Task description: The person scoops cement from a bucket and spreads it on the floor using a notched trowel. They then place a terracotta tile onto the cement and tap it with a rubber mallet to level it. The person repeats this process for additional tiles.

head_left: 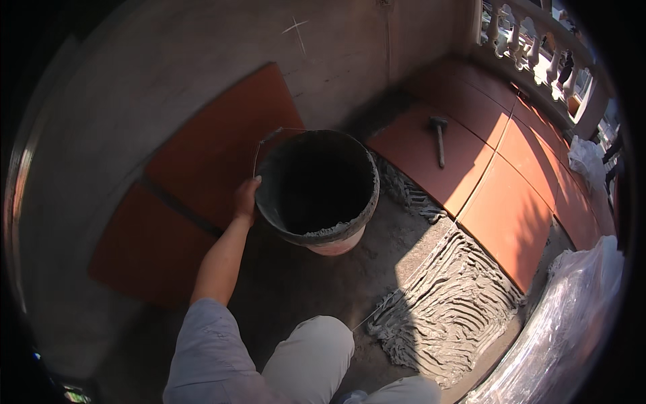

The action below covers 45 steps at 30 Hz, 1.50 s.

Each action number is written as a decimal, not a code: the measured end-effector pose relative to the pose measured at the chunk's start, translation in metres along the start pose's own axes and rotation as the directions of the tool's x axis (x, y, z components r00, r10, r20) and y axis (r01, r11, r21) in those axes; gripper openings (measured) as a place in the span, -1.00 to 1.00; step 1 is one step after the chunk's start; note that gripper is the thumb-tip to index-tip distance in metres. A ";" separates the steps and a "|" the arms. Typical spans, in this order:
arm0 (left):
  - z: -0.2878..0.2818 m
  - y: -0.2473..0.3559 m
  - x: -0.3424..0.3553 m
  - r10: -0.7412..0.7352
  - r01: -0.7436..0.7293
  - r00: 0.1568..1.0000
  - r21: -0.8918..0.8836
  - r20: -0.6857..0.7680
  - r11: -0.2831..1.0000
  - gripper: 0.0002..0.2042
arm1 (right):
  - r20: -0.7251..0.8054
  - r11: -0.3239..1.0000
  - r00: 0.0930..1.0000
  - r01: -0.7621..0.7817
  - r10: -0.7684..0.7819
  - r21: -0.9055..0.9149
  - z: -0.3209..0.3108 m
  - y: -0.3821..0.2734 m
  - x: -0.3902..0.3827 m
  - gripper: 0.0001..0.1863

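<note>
My left hand (247,200) is closed on the left rim of a bucket (340,232), its thumb over the edge. The bucket tilts toward me, its dark inside showing and grey mortar crusted along the lip. A thin wire handle (257,151) rises at its far left side. Right of the bucket, a bed of grey mortar (457,306) lies combed into ridges on the floor. Beyond the mortar, reddish-brown tiles (508,215) are laid in rows. My right hand is out of sight.
Two large tiles (222,148) lean on the wall at left. A mallet (439,141) lies on a laid tile. A taut string (404,286) crosses the mortar. Clear plastic wrapping (565,330) covers something at the lower right. A balustrade (535,50) stands at the far right.
</note>
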<state>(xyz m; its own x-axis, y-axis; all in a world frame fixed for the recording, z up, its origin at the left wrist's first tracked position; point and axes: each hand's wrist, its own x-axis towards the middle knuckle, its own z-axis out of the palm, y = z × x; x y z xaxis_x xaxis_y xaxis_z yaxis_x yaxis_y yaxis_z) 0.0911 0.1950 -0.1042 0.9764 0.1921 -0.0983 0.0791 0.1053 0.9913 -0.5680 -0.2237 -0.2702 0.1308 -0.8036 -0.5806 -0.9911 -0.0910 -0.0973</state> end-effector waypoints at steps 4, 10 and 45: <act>0.001 0.022 -0.001 -0.082 0.068 0.993 0.158 0.087 0.985 -0.54 | 0.051 0.998 0.997 0.062 -0.061 -0.029 -0.023 -0.004 -0.015 -0.76; 0.002 0.067 -0.034 -0.286 0.328 0.945 0.449 -0.159 0.832 -0.27 | 0.193 0.978 0.966 0.191 -0.173 -0.081 -0.085 0.007 -0.054 -0.78; -0.319 0.388 -0.291 -0.495 0.373 0.812 0.927 -0.310 0.032 -0.36 | 0.499 0.993 0.859 0.076 -0.113 0.093 -0.335 -0.029 -0.287 -0.60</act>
<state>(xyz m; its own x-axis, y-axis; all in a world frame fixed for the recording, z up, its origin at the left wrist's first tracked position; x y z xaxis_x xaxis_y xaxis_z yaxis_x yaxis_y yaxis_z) -0.2262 0.4913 0.2811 0.6913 0.4061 -0.5977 0.5533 -0.8295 0.0763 -0.5850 -0.1876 0.1700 0.2370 -0.3864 -0.8914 -0.9715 -0.0971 -0.2162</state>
